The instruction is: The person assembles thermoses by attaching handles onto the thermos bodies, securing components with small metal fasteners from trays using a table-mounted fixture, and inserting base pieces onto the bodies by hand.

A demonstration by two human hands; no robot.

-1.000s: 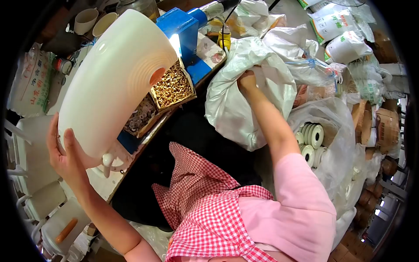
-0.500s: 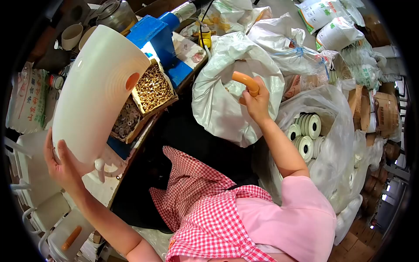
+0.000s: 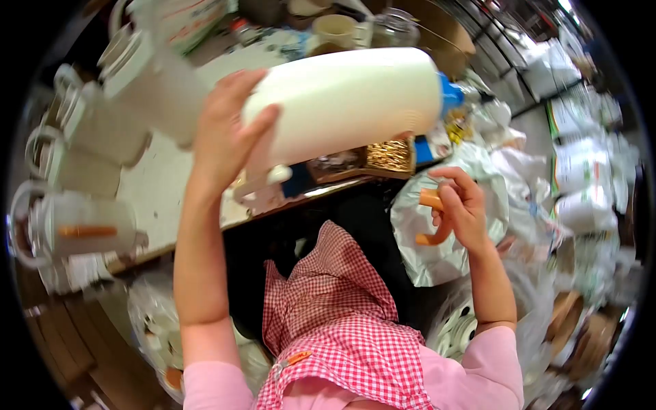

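A large white, jug-like container (image 3: 348,99) lies tilted across the front of the workbench. My left hand (image 3: 229,130) grips its left end, thumb on the near side and fingers over the top. A white knob (image 3: 279,173) sticks out low near that hand. My right hand (image 3: 461,205) is closed around an orange curved handle (image 3: 432,239), above an open white sack (image 3: 437,263). Below the container's right end, a box of brass-coloured screws (image 3: 389,156) sits beside a box of grey small parts (image 3: 335,164).
Several white jugs (image 3: 89,222) with handles stand along the left side of the bench (image 3: 154,184). A blue machine (image 3: 449,94) shows behind the container. Cups (image 3: 335,29) and a glass jar (image 3: 396,29) are at the back. Bags with round white parts (image 3: 454,331) lie at the lower right.
My right hand has come out of the sack with the orange handle. The view has turned left, and the white container now lies more level in my left hand.
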